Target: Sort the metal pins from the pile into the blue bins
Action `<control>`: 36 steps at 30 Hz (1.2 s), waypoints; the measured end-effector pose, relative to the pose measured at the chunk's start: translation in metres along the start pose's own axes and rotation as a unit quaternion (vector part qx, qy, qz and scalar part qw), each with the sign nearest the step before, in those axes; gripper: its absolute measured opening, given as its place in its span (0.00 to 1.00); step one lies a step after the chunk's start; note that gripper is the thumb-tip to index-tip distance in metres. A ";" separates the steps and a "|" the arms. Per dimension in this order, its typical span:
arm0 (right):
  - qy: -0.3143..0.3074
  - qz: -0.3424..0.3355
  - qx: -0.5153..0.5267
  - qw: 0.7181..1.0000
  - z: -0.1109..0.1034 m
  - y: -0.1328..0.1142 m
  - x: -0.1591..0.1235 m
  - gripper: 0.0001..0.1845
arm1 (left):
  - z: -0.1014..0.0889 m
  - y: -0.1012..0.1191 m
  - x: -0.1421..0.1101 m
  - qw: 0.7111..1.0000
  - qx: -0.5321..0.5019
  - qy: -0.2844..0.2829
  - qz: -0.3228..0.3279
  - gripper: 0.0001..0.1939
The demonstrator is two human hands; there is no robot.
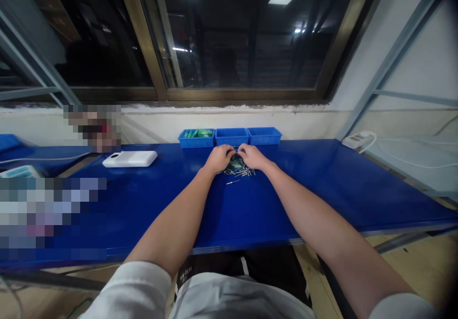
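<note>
My left hand (221, 159) and my right hand (252, 157) are close together near the far side of the blue table (246, 214). Fingers of both hands are curled into a pinch, and what they grip is too small to make out. Just beneath them lies a pile of thin silvery metal pins (244, 171) that look like blind rivets. A single loose rivet (233, 182) lies nearer to me. Between my hands, a dark greenish patch (235, 162), perhaps a plastic bag, shows among the pins.
Three blue bins stand behind my hands: the left bin (196, 141) holds green packets (198, 133), beside a middle bin (232, 138) and a right bin (265, 137). A white power bank-like device (130, 159) lies to the left. A white power strip (359, 139) sits at the far right.
</note>
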State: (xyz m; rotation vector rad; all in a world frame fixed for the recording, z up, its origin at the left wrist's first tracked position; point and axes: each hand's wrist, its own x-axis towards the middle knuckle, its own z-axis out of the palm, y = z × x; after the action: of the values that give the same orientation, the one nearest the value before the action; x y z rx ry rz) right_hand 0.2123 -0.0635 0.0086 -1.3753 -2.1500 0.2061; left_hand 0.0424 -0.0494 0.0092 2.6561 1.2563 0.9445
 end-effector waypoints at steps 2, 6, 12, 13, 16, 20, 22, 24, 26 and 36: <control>0.002 -0.001 0.044 0.999 0.000 0.000 -0.001 0.08 | 0.000 0.000 0.000 1.000 0.003 0.012 -0.013 0.13; 0.022 0.001 0.089 0.996 0.001 0.002 -0.001 0.07 | -0.001 0.002 0.000 1.000 -0.006 0.017 -0.023 0.15; 0.064 0.023 0.123 0.990 0.002 0.005 0.003 0.09 | -0.004 0.008 -0.001 0.998 -0.047 0.035 -0.018 0.11; 0.069 0.030 0.147 0.986 0.002 0.005 0.004 0.09 | -0.004 0.008 -0.001 0.998 -0.042 0.037 -0.019 0.11; 0.082 0.036 0.237 0.967 0.002 0.005 0.006 0.10 | -0.002 0.006 0.000 0.998 -0.038 0.049 -0.021 0.11; 0.088 0.043 0.314 0.944 0.002 0.007 0.007 0.14 | 0.001 0.003 0.001 0.997 -0.047 0.064 -0.014 0.11; 0.096 0.058 0.321 0.940 0.001 0.008 0.008 0.15 | 0.002 0.001 0.002 0.995 -0.052 0.080 -0.021 0.12; 0.120 0.068 0.303 0.943 -0.001 0.010 0.008 0.16 | 0.003 0.000 0.003 0.992 -0.052 0.102 -0.045 0.15; 0.150 0.078 0.258 0.951 -0.004 0.012 0.008 0.17 | 0.004 -0.003 0.003 0.989 -0.043 0.120 -0.077 0.17; 0.127 0.090 -0.049 0.987 -0.001 0.028 0.011 0.32 | 0.005 -0.007 0.003 0.989 -0.013 0.118 -0.087 0.15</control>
State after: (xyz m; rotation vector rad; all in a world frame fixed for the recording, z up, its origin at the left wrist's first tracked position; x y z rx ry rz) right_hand 0.2314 -0.0413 0.0024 -1.5630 -1.8501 -0.0074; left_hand 0.0421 -0.0420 0.0041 2.4211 1.4827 1.2645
